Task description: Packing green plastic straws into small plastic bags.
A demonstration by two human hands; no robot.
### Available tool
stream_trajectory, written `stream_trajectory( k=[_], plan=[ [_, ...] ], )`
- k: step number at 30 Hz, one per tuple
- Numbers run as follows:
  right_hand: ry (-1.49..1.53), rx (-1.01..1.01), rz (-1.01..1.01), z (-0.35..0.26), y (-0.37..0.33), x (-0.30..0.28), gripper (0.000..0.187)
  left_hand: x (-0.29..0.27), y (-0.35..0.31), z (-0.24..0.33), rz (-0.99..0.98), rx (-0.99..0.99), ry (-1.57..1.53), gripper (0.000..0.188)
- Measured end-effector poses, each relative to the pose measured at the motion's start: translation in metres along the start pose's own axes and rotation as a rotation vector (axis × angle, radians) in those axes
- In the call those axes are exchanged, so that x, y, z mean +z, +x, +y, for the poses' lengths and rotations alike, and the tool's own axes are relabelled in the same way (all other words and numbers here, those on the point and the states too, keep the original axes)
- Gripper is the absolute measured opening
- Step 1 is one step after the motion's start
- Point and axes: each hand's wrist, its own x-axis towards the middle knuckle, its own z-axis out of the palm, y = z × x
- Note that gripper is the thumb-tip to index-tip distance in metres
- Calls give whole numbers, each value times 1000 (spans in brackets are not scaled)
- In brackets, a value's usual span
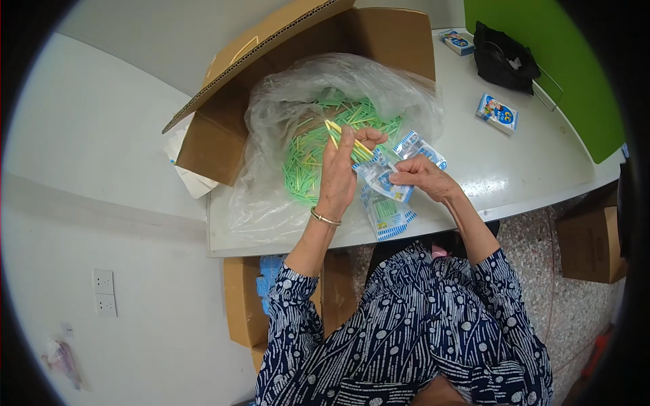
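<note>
Clearly the cardboard box (223,128) is the anchor: its plastic liner bag (271,189) spills toward the person, full of loose green and yellow sticks (308,159). Just in front of that heap, the left hand (337,172) is closed around a small bundle of yellow sticks (345,139), their tips fanning up past the fingers. Beside it, further from the box, the right hand (420,177) pinches a small blue-and-white packet (380,179) at its edge, mouth turned toward the bundle. More packets (387,216) lie on the white table (514,169) below the hands. The packet's mouth is probably open, though glare hides it. To do this well, square the stick ends first, hold the mouth wide, and feed the bundle in straight.
</note>
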Motion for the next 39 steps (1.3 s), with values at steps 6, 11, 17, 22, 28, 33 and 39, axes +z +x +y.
stream_trajectory(
  k=[6,11,17,22,28,33,39],
  plan=[
    [-41,9,-10,6,-2,-4,17,-4,-12,-10,-63,21,240,45],
    [-44,-10,46,-3,-4,5,17,-16,-10,-13,-208,15,416,45],
    [-172,-58,58,6,15,-3,16,-39,5,-18,-100,-68,340,54],
    [-209,-86,83,-5,18,2,20,-65,14,-11,74,82,465,55],
    [-126,-89,33,1,24,0,22,-50,6,-2,-187,-80,751,30],
    [-10,-63,36,3,16,11,23,-37,0,1,-169,81,798,29],
    [-64,-7,20,4,7,8,24,-30,-1,-7,-251,141,697,34]
  ],
)
